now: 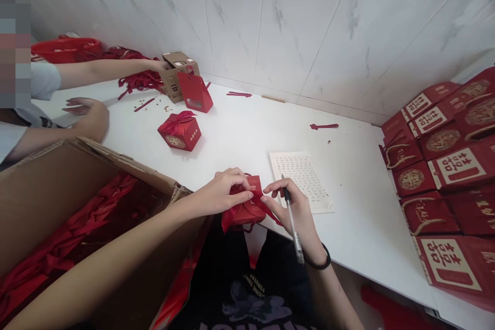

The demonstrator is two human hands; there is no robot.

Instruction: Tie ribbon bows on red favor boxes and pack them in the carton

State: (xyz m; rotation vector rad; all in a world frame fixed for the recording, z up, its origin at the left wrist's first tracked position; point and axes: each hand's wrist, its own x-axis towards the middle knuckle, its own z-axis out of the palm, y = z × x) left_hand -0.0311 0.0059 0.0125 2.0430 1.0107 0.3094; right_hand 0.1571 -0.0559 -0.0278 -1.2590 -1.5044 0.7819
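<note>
At the table's front edge sits a small red gift box [244, 214] with a red ribbon [256, 197] tied over its front. My left hand [228, 192] is closed, its thumb and fingers pinching the ribbon at the bow. On the other side of the box, my right hand [296, 211] has a clear pen with a black cap [292, 219] tucked between its fingers. Its thumb and forefinger are at the ribbon's right end; whether they grip it I cannot tell. Partly behind that hand lies a sheet of handwritten paper [299, 170].
A co-worker's hand reaches into a small cardboard box [172, 85] beside an upright red box [195, 94]. A ribboned red box [180, 131] stands nearer. At my left is a big carton [127, 157] of red ribbons; stacked red boxes [444, 165] line the right.
</note>
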